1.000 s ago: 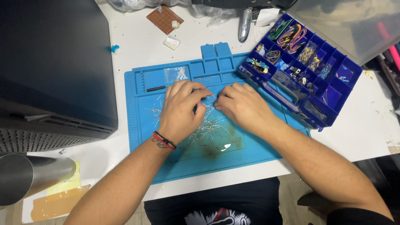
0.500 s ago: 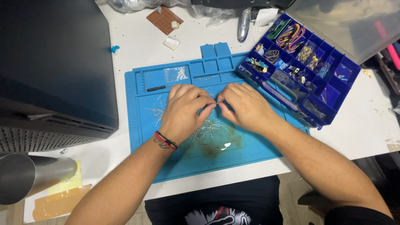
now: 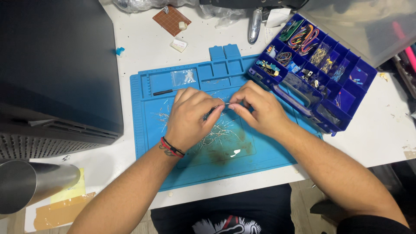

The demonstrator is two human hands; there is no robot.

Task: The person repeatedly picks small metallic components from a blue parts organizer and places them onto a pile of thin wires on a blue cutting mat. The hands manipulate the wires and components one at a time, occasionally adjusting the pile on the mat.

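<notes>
Both my hands are over a blue silicone work mat [image 3: 147,130]. My left hand [image 3: 188,117] grips a small dark-handled tool [image 3: 211,112], perhaps tweezers or pliers, its tip pointing right. My right hand [image 3: 255,108] pinches the other end of a thin metal wire lead [image 3: 226,104] between thumb and fingers. The two hands nearly touch above a scatter of thin cut wire leads [image 3: 216,132] lying on the mat. A red and black band is on my left wrist.
A blue compartment organiser [image 3: 318,69] with small electronic parts sits at the right. A small clear bag [image 3: 183,77] and a thin black tool [image 3: 164,92] lie in the mat's upper trays. A perfboard [image 3: 171,19] is at the back, a large dark case [image 3: 52,65] at the left, a metal cylinder [image 3: 34,182] at lower left.
My hands have shifted slightly and drawn a little apart, so the thin wire lead now shows between them. Nothing else has moved.
</notes>
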